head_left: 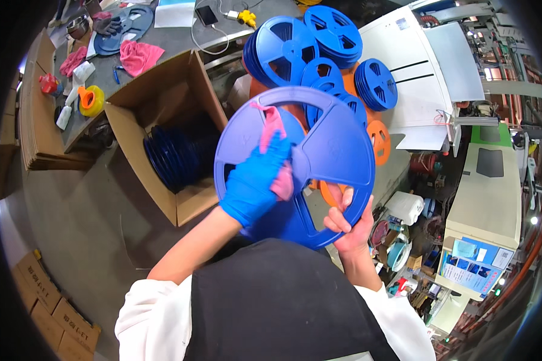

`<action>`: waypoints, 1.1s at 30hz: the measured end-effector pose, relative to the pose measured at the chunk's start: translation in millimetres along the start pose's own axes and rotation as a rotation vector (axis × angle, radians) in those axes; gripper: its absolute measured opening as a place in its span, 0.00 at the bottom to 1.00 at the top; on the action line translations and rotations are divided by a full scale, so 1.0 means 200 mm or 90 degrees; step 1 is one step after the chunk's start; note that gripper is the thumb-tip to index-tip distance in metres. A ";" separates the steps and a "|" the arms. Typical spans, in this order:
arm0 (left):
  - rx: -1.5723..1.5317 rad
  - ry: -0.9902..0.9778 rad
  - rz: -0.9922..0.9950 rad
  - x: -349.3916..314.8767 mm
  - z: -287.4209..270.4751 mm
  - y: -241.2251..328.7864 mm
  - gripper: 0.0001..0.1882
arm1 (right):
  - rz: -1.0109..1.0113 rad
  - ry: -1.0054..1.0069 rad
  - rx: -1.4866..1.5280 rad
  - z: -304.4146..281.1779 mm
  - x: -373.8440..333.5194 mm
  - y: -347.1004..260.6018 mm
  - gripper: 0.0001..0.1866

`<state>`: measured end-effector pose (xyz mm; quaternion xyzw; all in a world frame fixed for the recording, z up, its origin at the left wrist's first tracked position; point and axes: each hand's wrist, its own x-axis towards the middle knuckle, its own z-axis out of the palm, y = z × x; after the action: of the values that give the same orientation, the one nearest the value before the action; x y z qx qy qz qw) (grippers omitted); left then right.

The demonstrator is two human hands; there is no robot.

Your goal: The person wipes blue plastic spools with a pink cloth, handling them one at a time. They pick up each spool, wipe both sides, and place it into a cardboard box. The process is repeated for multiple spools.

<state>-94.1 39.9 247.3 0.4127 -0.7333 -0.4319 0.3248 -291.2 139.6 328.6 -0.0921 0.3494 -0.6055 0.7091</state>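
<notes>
A cluttered workshop with a grey concrete floor (pixel 78 216) lies below; held up over it, in front of the person's chest, is a large blue plastic reel (pixel 319 150), tilted with its flat face toward the camera; the left hand (pixel 253 180), in a blue glove, is closed on a pink cloth (pixel 277 144) and presses it flat against the reel's face near the hub; the right hand (pixel 346 219), bare, pinches the reel's lower rim, thumb on the near side and fingers curled through a cut-out; to wipe well, it seems best to keep that rim grip firm so the reel does not swing, to work the cloth outward from the hub, and to turn the reel a little at a time so every spoke and window edge gets covered; just to the left stands an open cardboard box (pixel 162 120) with more blue reels on edge inside; beyond the held reel is a pile of blue and orange reels (pixel 319 54); at the upper left a worktop (pixel 168 42) carries another pink rag (pixel 140 56), a roll of yellow tape (pixel 91 100) and a phone on a cable; white machine cabinets (pixel 415 66) fill the right side
</notes>
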 end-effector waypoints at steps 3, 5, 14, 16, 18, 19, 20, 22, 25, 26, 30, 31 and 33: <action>0.075 0.031 0.216 0.03 0.03 0.23 0.28 | 0.001 -0.005 0.012 -0.02 -0.01 0.01 0.26; 0.091 -0.021 0.146 0.03 0.04 0.18 0.28 | 0.003 -0.007 0.014 -0.03 -0.02 0.01 0.26; 0.001 -0.002 0.229 -0.02 0.09 0.17 0.28 | 0.005 -0.009 0.017 -0.05 -0.03 0.01 0.24; 0.017 0.020 0.124 0.01 0.08 0.07 0.26 | 0.017 0.012 0.001 -0.03 -0.04 0.00 0.25; -0.239 -0.066 -0.100 0.00 0.04 -0.07 0.21 | 0.003 0.012 0.003 -0.05 -0.07 0.00 0.25; -0.604 -0.084 -0.296 0.00 0.03 -0.07 0.20 | -0.005 0.013 0.004 -0.07 -0.08 0.00 0.25; -0.831 -0.040 -0.495 0.01 0.02 -0.08 0.22 | -0.008 0.023 0.010 -0.09 -0.08 -0.01 0.25; -0.279 -0.188 -0.050 -0.17 0.06 0.02 0.21 | 0.006 0.028 0.037 -0.13 -0.08 -0.01 0.25; 0.171 -0.163 0.291 -0.24 0.05 0.04 0.24 | -0.011 0.024 0.047 -0.13 -0.09 -0.01 0.21; 0.143 -0.215 0.192 -0.25 0.04 0.04 0.26 | -0.011 0.038 0.051 -0.15 -0.10 -0.01 0.21; 0.002 -0.279 0.048 -0.30 0.00 0.02 0.29 | -0.004 0.046 0.100 -0.19 -0.09 0.00 0.20; 0.117 -0.153 0.301 -0.34 0.05 -0.03 0.29 | 0.000 0.042 0.110 -0.19 -0.09 0.00 0.20; -0.111 -0.234 0.003 -0.27 0.00 0.10 0.27 | 0.000 0.048 0.105 -0.20 -0.08 0.02 0.21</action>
<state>-77.4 93.0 259.6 0.2950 -0.7410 -0.5613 0.2210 -313.3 167.6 303.6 -0.0101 0.3245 -0.6352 0.7008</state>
